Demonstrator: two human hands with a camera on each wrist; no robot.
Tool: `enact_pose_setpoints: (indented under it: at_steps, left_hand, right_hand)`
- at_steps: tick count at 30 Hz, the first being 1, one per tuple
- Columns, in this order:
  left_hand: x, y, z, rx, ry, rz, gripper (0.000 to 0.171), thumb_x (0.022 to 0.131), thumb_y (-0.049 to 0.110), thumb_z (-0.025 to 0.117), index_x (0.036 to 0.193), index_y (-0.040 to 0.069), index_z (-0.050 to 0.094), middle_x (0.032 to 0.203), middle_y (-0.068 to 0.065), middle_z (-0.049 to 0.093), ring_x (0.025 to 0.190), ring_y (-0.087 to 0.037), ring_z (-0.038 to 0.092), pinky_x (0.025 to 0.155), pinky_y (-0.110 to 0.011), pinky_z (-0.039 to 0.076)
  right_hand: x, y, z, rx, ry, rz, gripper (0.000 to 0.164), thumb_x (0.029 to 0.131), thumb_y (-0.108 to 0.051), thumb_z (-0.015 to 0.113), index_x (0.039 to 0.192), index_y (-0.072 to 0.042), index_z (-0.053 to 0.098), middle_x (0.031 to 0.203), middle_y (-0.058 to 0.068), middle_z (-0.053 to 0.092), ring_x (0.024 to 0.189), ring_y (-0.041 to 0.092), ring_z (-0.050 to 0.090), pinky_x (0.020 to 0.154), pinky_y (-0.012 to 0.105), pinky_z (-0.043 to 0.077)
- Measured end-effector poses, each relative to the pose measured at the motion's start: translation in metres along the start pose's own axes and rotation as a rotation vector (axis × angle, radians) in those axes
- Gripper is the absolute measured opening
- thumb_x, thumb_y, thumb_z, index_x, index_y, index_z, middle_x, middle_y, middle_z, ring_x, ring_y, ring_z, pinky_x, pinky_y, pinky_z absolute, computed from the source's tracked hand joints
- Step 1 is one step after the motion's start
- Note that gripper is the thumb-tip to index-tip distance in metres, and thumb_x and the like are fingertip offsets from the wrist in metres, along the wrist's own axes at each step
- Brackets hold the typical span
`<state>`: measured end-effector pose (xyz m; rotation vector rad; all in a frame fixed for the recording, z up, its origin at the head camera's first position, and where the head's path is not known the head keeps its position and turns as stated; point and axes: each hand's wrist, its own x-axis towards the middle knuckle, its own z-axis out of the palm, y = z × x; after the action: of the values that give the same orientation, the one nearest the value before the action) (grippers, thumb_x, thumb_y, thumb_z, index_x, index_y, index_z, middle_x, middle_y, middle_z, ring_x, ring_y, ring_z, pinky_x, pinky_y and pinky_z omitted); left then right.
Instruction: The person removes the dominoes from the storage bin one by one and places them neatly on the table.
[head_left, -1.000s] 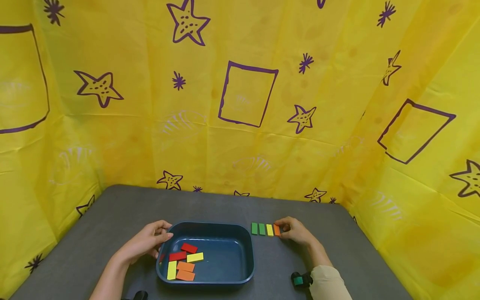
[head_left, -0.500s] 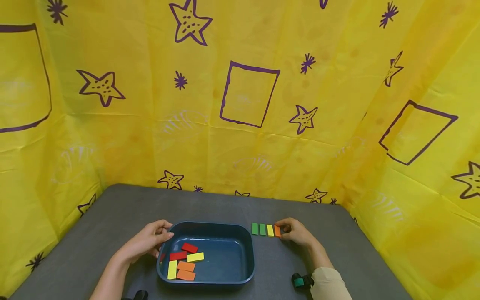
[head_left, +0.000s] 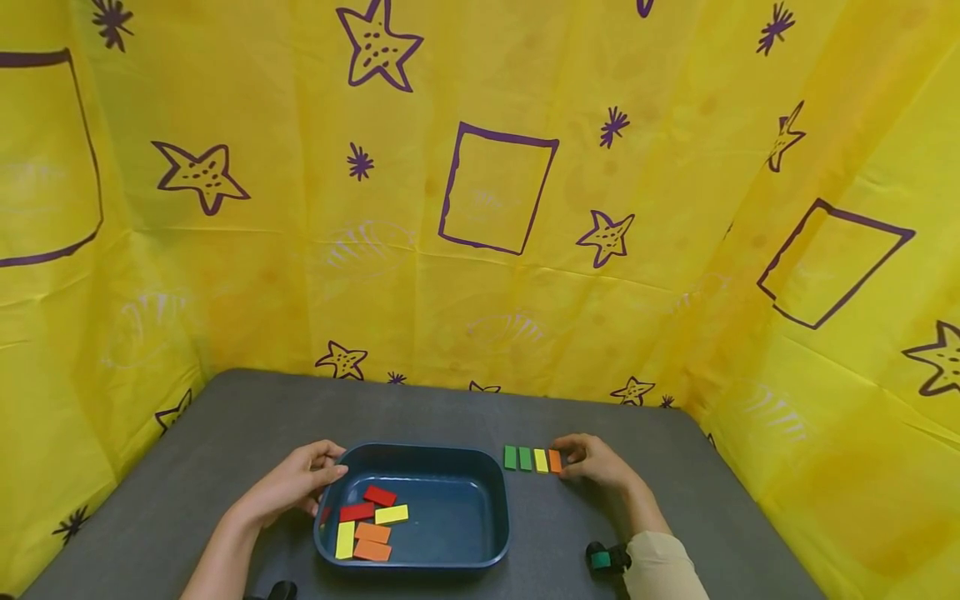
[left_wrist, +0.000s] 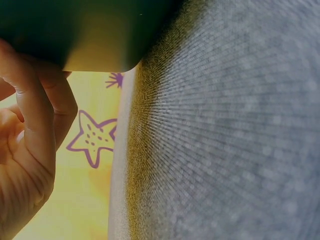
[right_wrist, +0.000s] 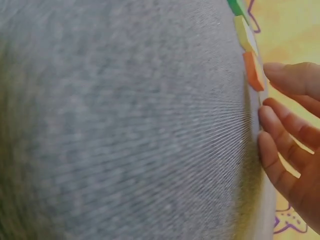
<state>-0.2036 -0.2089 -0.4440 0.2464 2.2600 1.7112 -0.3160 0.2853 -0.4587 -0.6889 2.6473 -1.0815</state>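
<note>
My left hand (head_left: 300,479) grips the left wall of a dark blue rectangular tray (head_left: 450,567), thumb at the rim. Curled fingers (left_wrist: 37,110) show against the tray's outside (left_wrist: 100,45) in the left wrist view. Inside, at the left, lie red, yellow and orange rectangular blocks (head_left: 372,532). Right of the tray, two green blocks (head_left: 517,457), a yellow block (head_left: 540,461) and an orange block (head_left: 555,462) stand in a row with small gaps. My right hand (head_left: 596,462) is beside the orange block, its loosely bent fingers (right_wrist: 285,120) apart from the block in the right wrist view.
The grey table (head_left: 420,408) is bordered by a yellow curtain (head_left: 405,300) with purple stars at the back and sides. Black wrist straps show near both forearms, the right strap (head_left: 606,558) beside a light sleeve (head_left: 660,567).
My right hand has shifted slightly right, its fingers easing off the orange block, which stays in the row. My left hand and the tray hold their place.
</note>
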Motion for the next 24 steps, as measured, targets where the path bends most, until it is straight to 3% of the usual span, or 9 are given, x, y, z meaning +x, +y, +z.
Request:
enact_pose_setpoints:
  at_steps: [6,15,24]
  left_hand:
    - [0.0,-0.001,0.0,0.003,0.003,-0.002,0.046,0.1,0.024,0.056,0.128,-0.011,0.044,0.089,-0.008,0.055,0.064,-0.011,0.052,0.052,-0.025,0.053]
    - [0.0,-0.003,0.0,-0.018,-0.009,-0.007,0.046,0.101,0.026,0.055,0.128,-0.01,0.045,0.095,-0.011,0.059,0.065,-0.012,0.055,0.053,-0.026,0.054]
    - [0.0,-0.001,-0.001,-0.014,0.001,-0.018,0.047,0.101,0.026,0.056,0.128,-0.01,0.045,0.096,-0.012,0.06,0.067,-0.013,0.055,0.054,-0.026,0.054]
  right_hand:
    - [0.003,-0.002,-0.001,0.018,0.027,0.0,0.054,0.079,-0.006,0.075,0.128,0.011,0.057,0.127,0.032,0.06,0.097,0.031,0.065,0.074,0.025,0.052]
    - [0.004,-0.02,0.0,-0.066,0.109,0.037,0.05,0.085,-0.011,0.073,0.13,0.003,0.059,0.131,0.026,0.061,0.111,0.04,0.064,0.086,0.044,0.057]
    - [0.009,-0.053,0.007,-0.053,0.164,-0.023,0.043,0.087,-0.018,0.074,0.127,-0.007,0.064,0.129,0.022,0.064,0.111,0.038,0.064,0.085,0.038,0.059]
